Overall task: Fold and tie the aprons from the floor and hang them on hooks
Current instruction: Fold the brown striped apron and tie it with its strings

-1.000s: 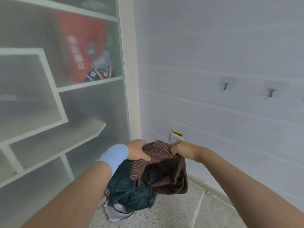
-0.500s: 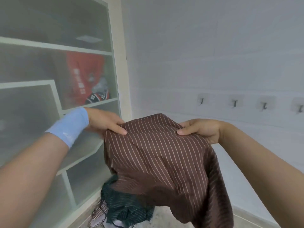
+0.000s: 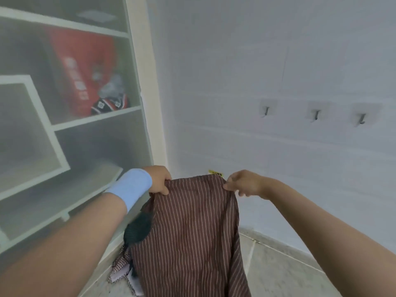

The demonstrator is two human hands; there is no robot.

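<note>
Brown striped apron (image 3: pixel 192 228) hangs between left hand (image 3: pixel 159 181) and right hand (image 3: pixel 244 183), fingers (image 3: pixel 164 191) pinching top corners.

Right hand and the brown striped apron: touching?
Touching. The head view shows the right hand pinching the top right corner of the brown striped apron, with no gap visible.

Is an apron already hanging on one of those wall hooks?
No, the three hooks on the wall are all bare, and the brown striped apron is held up by the left hand and the right hand.
</note>
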